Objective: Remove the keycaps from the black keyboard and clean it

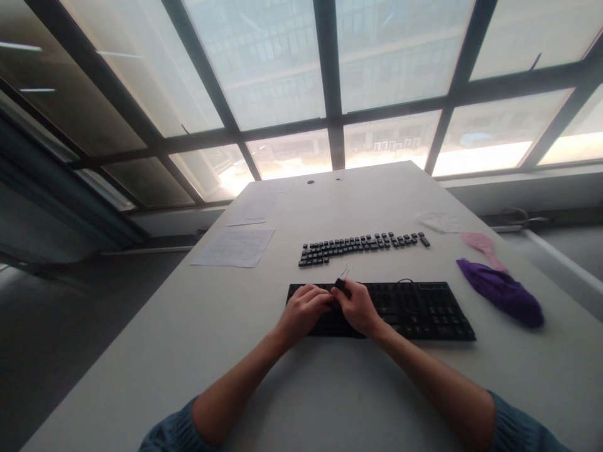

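A black keyboard (419, 312) lies across the table in front of me, and both hands are over its left half. In my right hand (358, 306) is a keycap puller (341, 284), with a dark handle and thin pale wires pointing away from me. My left hand (307, 307) has its fingers bent and pressed together, their tips meeting the right fingers; anything small between them is hidden. Behind the keyboard, several loose black keycaps (362, 243) stand in rows. The hands cover part of the keyboard's left side.
To the right lie a purple cloth pouch (502, 295), a pink paddle-shaped thing (483, 246) and a clear plastic bag (439, 221). Printed papers (234, 247) rest along the left edge of the white table (198, 333). Large windows (264, 63) stand beyond the far end.
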{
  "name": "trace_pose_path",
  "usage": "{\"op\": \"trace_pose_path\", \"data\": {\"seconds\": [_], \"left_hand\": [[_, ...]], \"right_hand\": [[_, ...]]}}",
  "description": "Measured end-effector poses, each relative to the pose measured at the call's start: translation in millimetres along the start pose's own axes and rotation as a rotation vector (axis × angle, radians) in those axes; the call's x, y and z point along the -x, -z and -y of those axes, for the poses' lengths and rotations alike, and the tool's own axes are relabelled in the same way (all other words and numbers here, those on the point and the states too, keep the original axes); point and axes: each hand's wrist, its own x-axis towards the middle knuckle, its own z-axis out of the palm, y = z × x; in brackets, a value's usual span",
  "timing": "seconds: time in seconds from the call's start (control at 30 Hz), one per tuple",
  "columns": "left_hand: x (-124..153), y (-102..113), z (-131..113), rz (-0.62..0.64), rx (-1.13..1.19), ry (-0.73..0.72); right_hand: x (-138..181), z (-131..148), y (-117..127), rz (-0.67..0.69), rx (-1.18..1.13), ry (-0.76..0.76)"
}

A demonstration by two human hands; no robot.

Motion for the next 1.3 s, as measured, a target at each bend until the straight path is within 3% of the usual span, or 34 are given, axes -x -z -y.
{"op": "trace_pose_path", "data": {"seconds": [0.17, 0.27, 0.37, 0.5, 0.67, 0.83, 1.07, 1.3], "left_hand": [[-12, 11, 8, -0.112, 0.142, 0.153], [-34, 15, 25, -0.168, 0.176, 0.226], [-64, 10, 48, -0.201, 0.122, 0.208], [-96, -5, 81, -0.080, -0.041, 0.096], [-110, -20, 103, 0.089, -0.170, 0.055], [-108, -25, 108, 0.144, -0.186, 0.046], [-110, -25, 109, 0.119, -0.166, 0.019], [-103, 2, 93, -0.063, -0.141, 0.057]], "right_hand": [[-3, -2, -1, -0.060, -0.110, -0.075], [-4, -4, -2, -0.084, -0.136, -0.087], [-4, -4, -2, -0.087, -0.117, -0.073], [-4, -5, -1, -0.083, -0.109, -0.073], [-5, -6, -2, -0.069, -0.104, -0.074], [-5, -4, -1, -0.057, -0.106, -0.085], [-5, -5, -1, -0.052, -0.109, -0.088], [-6, -6, -1, -0.129, -0.112, -0.012]]}}
